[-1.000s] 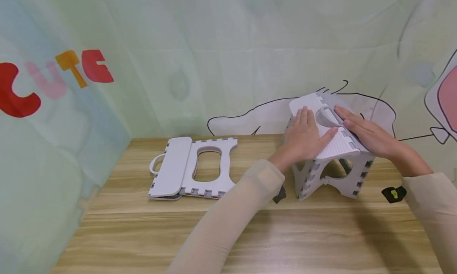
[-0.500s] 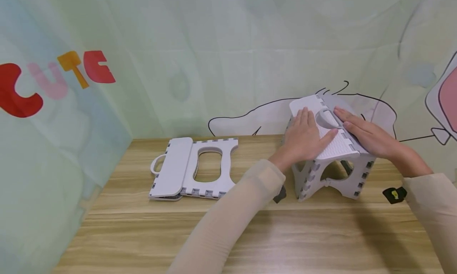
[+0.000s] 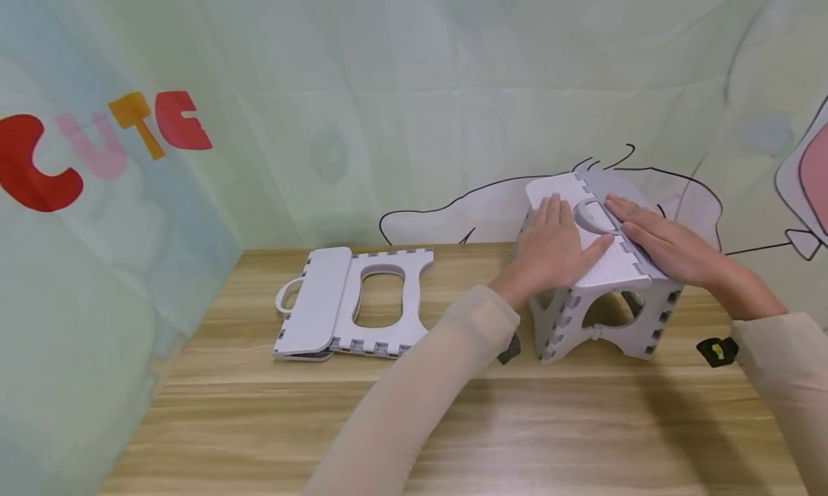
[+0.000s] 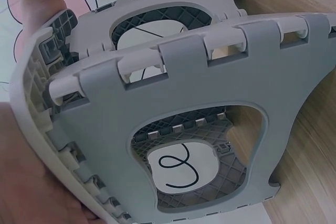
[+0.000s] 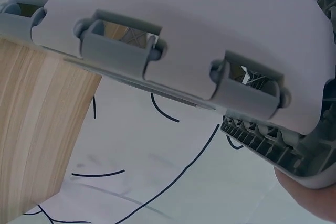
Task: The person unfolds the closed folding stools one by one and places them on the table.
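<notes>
On the right of the wooden table a white and grey folding stool point(image 3: 627, 338) stands on its unfolded legs. My left hand point(image 3: 550, 250) lies palm down, fingers straight, on the white half of its top. Flat against the grey half rests my right hand point(image 3: 669, 243), fingers extended. A grey handle loop point(image 3: 590, 216) shows between the hands. In the left wrist view the stool's side panel point(image 4: 210, 87) fills the middle, with part of the left hand point(image 4: 37, 177) at the top's edge. The right wrist view shows the hinged side point(image 5: 178, 40) and a bit of hand point(image 5: 310, 195).
Left of the stool a second stool point(image 3: 317, 302) lies folded on the wooden table point(image 3: 259, 424). Behind the table hangs a printed curtain point(image 3: 401, 122). A black device point(image 3: 718, 352) sits by the right sleeve, and another dark piece point(image 3: 509, 350) by the left sleeve.
The stool's top has flattened slightly and the handle loop between the hands shows more plainly. Both hands have stayed in place on the top.
</notes>
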Demonstrator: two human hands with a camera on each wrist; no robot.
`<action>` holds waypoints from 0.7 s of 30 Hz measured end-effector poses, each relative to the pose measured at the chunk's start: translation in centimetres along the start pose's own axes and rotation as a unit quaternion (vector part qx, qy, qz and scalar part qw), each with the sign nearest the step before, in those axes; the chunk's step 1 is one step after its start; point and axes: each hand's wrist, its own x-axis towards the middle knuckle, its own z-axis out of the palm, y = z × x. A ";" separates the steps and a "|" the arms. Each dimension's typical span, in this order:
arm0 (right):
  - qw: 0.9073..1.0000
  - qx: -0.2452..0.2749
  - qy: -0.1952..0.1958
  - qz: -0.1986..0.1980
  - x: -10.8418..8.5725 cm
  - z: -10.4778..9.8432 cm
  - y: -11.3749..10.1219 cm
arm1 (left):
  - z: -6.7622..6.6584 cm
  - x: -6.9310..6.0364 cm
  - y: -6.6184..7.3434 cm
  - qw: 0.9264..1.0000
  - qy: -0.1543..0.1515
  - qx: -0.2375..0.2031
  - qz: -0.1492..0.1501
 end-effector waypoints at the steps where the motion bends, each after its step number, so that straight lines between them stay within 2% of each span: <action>1: 1.000 -0.005 -0.001 -0.001 0.0 0.0 0.0 | -0.1 0.0 0.0 1.000 0.000 0.002 0.000; 10: 0.999 -0.038 -0.007 -0.007 -0.1 0.0 -0.2 | -0.2 0.1 0.2 1.000 -0.007 0.022 -0.006; 21: 0.993 -0.095 -0.055 0.041 0.3 -0.4 -1.2 | -0.4 0.2 0.3 1.000 -0.006 0.024 -0.005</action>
